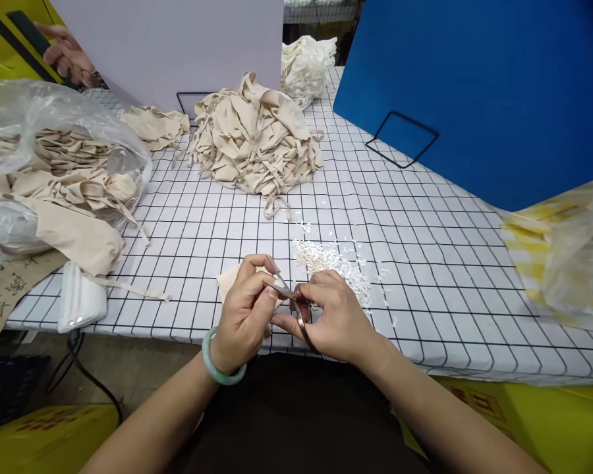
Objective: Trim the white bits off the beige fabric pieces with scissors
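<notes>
My right hand (338,317) grips a pair of small scissors (304,326) with copper-coloured handles, the fingers in the loops. The blades are parted and point left, at the fingertips of my left hand (250,306). My left hand, with a green bangle on its wrist, is closed on a beige fabric piece (226,280), partly hidden behind the fingers. The exact spot between the blades is too small to make out. Just beyond my right hand, many small white clippings (346,263) lie scattered on the gridded tablecloth (400,230).
A heap of beige strapped garments (257,141) sits ahead. At left, a clear plastic bag (64,108) holds more, beside a white plugged-in device (82,299). A pale panel (178,46) and a blue panel (464,92) stand behind. Another person's hand (69,56) shows upper left.
</notes>
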A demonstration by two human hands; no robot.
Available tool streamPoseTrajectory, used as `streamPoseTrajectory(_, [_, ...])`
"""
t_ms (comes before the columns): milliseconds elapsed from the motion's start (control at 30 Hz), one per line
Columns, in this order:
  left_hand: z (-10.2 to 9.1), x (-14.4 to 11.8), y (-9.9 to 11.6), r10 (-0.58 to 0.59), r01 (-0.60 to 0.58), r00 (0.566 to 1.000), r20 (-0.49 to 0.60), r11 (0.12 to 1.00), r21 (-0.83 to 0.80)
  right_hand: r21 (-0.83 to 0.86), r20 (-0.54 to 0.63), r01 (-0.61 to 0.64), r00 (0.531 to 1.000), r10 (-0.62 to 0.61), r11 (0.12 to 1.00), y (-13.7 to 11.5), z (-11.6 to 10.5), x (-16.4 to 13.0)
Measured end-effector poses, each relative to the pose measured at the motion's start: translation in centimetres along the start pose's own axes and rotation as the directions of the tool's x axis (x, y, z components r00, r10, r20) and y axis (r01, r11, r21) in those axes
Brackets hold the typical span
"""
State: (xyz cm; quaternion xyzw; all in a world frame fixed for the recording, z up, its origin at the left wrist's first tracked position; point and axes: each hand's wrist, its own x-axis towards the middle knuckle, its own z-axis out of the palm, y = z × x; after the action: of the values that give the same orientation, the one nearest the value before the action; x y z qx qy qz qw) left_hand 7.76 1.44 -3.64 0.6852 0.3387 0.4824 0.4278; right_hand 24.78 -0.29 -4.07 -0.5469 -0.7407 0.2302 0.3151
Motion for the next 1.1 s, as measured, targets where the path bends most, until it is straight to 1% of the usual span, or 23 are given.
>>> streamPoseTrajectory(167, [0.2,0.1,-0.1,-0.001,0.0,1.0,0.013,1.0,0.003,0.014,0.001,-0.027,1.0,0.027,1.0,0.2,0.1,-0.3])
streamPoseTrajectory(367, [0.8,0.4,0.0,0.014,-0.015,0.999,0.052,1.0,0.021,-0.025,-0.06,-0.062,0.996,0.06,0.998,0.8,0.3,-1.2])
streamPoseTrajectory(433, [1.2,0.5,-0.2,0.013,-0.015,0.997,0.078,1.0,0.025,-0.049,-0.083,-0.09,0.993,0.086,0.995,1.1,0.2,-1.7])
streamPoseTrajectory(567, [2.3,1.0,-0.6,0.019,-0.022,0.986,0.165,1.0,0.015,-0.077,-0.131,-0.148,0.982,0.137,0.986,1.9,-0.1,-3.0])
streamPoseTrajectory(733, [3.8,1.6,-1.4,0.006,-0.008,0.971,0.24,1.0,0.007,-0.091,-0.205,-0.263,0.949,0.24,0.961,3.5,0.2,-4.5])
streamPoseTrajectory(800, [4.3,1.5,-1.7,-0.017,0.019,0.966,0.257,1.0,-0.007,-0.067,-0.188,-0.321,0.934,0.304,0.945,4.1,0.2,-4.7])
streamPoseTrajectory(867, [4.5,1.3,-1.9,-0.071,0.078,0.962,0.265,0.997,-0.015,-0.008,-0.135,-0.401,0.908,0.397,0.916,4.6,-0.3,-4.7])
streamPoseTrajectory(933, [4.0,1.5,-1.8,-0.146,0.158,0.949,0.28,0.987,-0.021,0.035,-0.083,-0.483,0.871,0.484,0.875,4.9,-1.2,-4.5])
streamPoseTrajectory(1000, [2.5,2.6,-1.4,-0.214,0.235,0.935,0.284,0.971,-0.04,0.051,-0.061,-0.527,0.846,0.529,0.848,5.1,-2.2,-4.1])
streamPoseTrajectory(1067, [-0.1,4.6,-0.9,-0.245,0.265,0.936,0.251,0.963,-0.048,0.062,-0.071,-0.52,0.849,0.523,0.852,5.1,-2.9,-3.6])
streamPoseTrajectory(1100, [-1.7,5.8,-0.8,-0.242,0.253,0.946,0.218,0.967,-0.024,0.071,-0.08,-0.509,0.854,0.513,0.858,5.0,-3.0,-3.2])
